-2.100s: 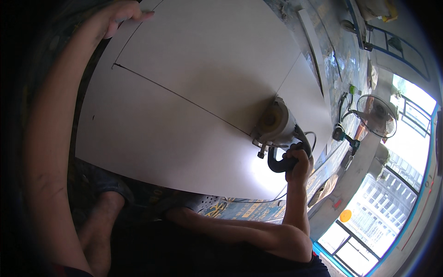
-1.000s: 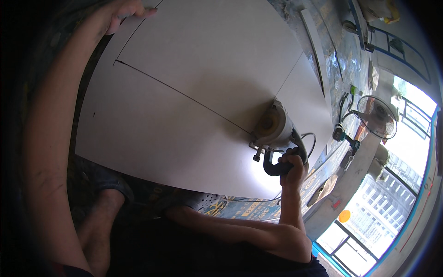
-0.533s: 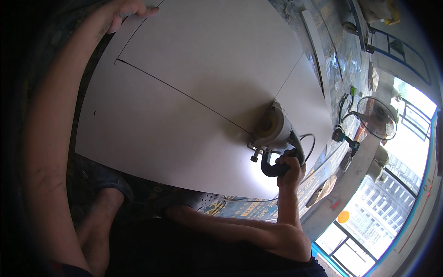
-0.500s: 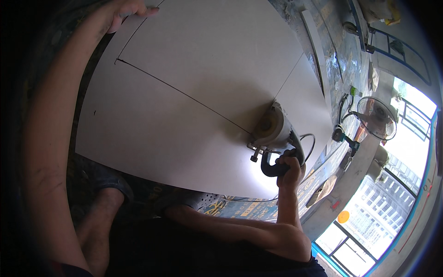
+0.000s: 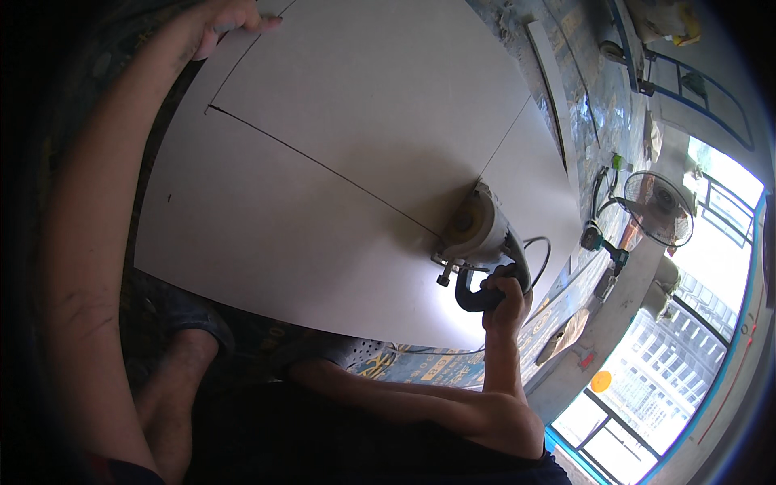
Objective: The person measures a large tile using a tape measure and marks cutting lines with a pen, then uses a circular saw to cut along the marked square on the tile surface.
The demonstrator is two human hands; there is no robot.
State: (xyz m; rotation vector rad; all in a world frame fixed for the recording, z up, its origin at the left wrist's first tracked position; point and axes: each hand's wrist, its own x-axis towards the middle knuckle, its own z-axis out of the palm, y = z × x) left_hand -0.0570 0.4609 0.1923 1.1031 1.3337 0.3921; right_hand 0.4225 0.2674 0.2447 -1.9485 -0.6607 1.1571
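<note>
A large pale grey slab lies flat in front of me, with thin dark lines drawn across it. My right hand grips the black handle of a hand-held circular cutter, whose round blade guard sits on the slab at the end of the long drawn line. A cable loops out from the cutter's right side. My left hand rests on the slab's far left corner, fingers pressed flat on it.
My bare foot stands on the patterned floor below the slab's near edge. A standing fan and a green-handled power tool are at the right. A blue-framed window lies beyond.
The cutter and my right hand have crept leftward along the drawn line. My left hand has stayed on the far corner.
</note>
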